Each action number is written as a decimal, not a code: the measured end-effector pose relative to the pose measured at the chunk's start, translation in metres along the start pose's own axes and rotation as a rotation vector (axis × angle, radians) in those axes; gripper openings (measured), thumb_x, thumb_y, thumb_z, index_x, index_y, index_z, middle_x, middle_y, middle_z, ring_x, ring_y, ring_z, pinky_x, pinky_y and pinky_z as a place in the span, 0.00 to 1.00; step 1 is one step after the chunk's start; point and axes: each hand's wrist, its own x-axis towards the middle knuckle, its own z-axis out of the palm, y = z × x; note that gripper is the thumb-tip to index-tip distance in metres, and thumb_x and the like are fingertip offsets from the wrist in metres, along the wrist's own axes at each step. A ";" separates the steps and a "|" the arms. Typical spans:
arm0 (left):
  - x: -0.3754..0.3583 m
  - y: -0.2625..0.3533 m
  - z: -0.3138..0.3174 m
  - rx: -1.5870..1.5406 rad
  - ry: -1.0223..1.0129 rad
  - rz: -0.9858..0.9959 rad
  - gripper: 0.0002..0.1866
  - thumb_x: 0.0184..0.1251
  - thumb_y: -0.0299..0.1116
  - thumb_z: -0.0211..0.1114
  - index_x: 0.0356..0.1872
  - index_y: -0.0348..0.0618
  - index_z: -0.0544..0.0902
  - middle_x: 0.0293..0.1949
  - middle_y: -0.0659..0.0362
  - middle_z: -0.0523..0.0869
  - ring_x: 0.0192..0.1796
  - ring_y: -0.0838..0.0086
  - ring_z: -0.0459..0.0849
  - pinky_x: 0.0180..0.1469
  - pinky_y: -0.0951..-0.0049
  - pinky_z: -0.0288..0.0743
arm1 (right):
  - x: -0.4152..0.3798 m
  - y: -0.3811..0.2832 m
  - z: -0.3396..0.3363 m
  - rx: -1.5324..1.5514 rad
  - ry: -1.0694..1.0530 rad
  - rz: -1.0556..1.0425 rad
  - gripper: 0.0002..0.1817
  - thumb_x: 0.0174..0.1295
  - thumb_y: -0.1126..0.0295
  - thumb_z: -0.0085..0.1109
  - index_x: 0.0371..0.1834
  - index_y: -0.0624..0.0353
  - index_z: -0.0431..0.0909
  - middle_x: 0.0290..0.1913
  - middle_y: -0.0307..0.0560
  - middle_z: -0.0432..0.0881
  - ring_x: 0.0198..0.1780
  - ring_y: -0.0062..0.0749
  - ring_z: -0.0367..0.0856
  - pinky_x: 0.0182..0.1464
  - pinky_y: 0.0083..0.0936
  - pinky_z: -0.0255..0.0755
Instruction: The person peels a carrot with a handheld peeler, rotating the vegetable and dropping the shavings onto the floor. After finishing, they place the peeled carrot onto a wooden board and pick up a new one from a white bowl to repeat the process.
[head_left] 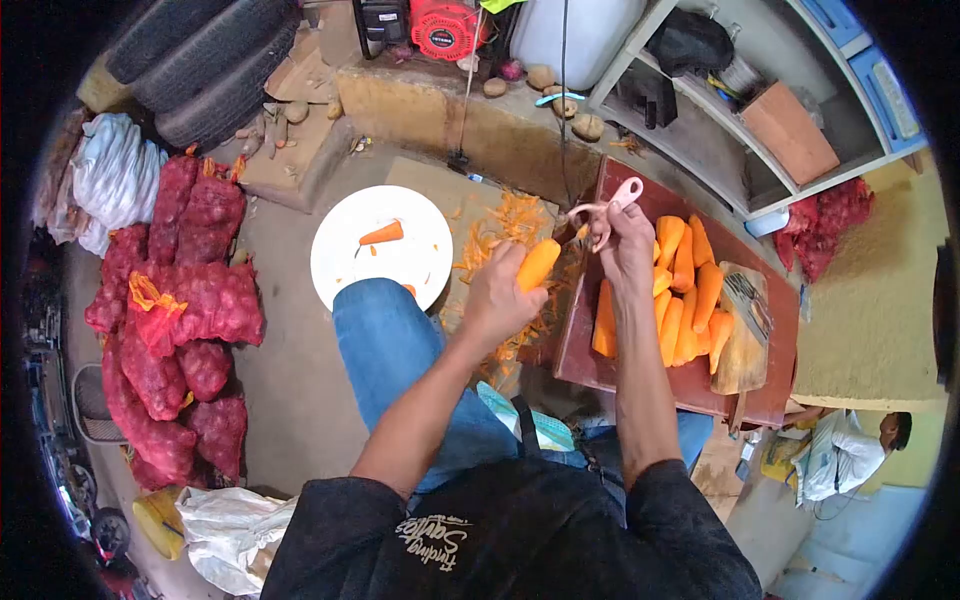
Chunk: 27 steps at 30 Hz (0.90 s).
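Note:
My left hand (503, 300) is wrapped round a peeled orange carrot (539, 264) above the floor. To its right, my right hand (628, 238) grips a pale pink peeler (626, 193), apart from the carrot. Carrot peelings (515, 218) are scattered on flat cardboard beyond and beneath my left hand. Several peeled carrots (684, 310) lie in a pile on the dark red table (622, 378), partly behind my right forearm. Beside them is a wooden board (741, 362) with a metal utensil on it. A white round plate or lid (335, 232) at the left carries an orange carrot piece (382, 233).
Red mesh sacks (205, 300) fill the left side, below stacked tires (215, 75). A low concrete ledge (450, 130) runs across the back, with a grey shelf (690, 110) at the right. Another person (840, 455) is at the lower right, away from my hands.

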 end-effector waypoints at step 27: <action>-0.006 0.010 0.001 0.342 -0.016 0.156 0.19 0.44 0.26 0.70 0.40 0.43 0.75 0.37 0.51 0.75 0.37 0.51 0.82 0.37 0.55 0.78 | -0.026 -0.018 0.033 0.018 -0.050 0.115 0.06 0.66 0.75 0.63 0.42 0.63 0.76 0.29 0.43 0.83 0.20 0.18 0.78 0.21 0.13 0.72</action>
